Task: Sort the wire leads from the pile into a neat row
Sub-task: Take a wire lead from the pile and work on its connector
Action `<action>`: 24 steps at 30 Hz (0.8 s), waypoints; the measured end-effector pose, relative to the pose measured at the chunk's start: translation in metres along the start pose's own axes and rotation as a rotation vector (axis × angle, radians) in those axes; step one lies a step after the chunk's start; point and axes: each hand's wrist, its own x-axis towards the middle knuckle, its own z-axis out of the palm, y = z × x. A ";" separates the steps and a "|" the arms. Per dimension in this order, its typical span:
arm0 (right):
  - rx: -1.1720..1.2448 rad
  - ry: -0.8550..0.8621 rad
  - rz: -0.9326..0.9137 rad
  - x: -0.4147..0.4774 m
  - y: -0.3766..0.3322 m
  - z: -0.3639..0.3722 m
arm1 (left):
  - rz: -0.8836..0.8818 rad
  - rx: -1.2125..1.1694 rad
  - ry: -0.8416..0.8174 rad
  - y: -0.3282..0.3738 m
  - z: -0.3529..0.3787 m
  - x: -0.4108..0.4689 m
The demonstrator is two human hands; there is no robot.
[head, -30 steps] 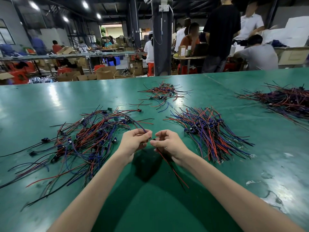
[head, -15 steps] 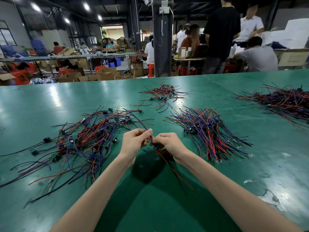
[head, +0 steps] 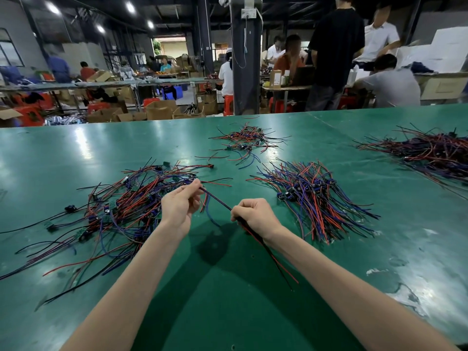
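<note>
We are holding one wire lead [head: 216, 200] stretched above the green table [head: 228, 312]. Our left hand [head: 181, 209] is pinching its far end between thumb and fingertips, and our right hand [head: 254, 217] is gripping it with the fingers curled round it, the red and black tails trailing past the right wrist toward us. The lead is sitting between the tangled pile [head: 121, 211], lying left of the left hand, and the aligned bundle [head: 314, 198], lying right of the right hand; a small heap [head: 247, 143] and a larger heap [head: 430, 150] are lying farther back.
</note>
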 end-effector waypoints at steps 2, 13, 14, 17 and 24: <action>-0.008 -0.008 -0.006 0.000 0.000 0.001 | -0.004 -0.039 0.045 0.006 -0.004 0.006; 0.105 -0.096 0.007 0.000 0.005 0.001 | -0.039 -0.045 0.078 0.003 -0.011 0.010; 0.123 -0.085 0.011 0.000 0.005 0.001 | -0.047 -0.017 0.058 0.001 -0.009 0.007; 0.190 -0.043 0.018 0.002 0.004 0.001 | -0.071 0.160 -0.076 -0.013 0.001 -0.005; 0.224 -0.028 0.006 -0.001 0.001 0.005 | 0.089 0.398 -0.298 -0.036 0.016 -0.024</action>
